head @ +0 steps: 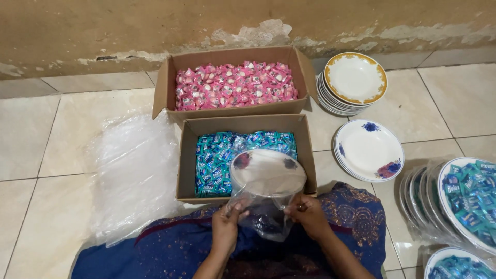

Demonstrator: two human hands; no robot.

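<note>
Clear crinkled bag around round plate

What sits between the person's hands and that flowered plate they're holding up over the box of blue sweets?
Only a thin clear plastic bag. Both the left hand and the right hand grip it, and the plate sits partly inside its mouth, so the fingers touch plastic rather than the plate. Nothing else intervenes.

Blue gold-embroidered garment, bare forearms.

bare tiles far left, boxes ahead, plates crowding right
</note>
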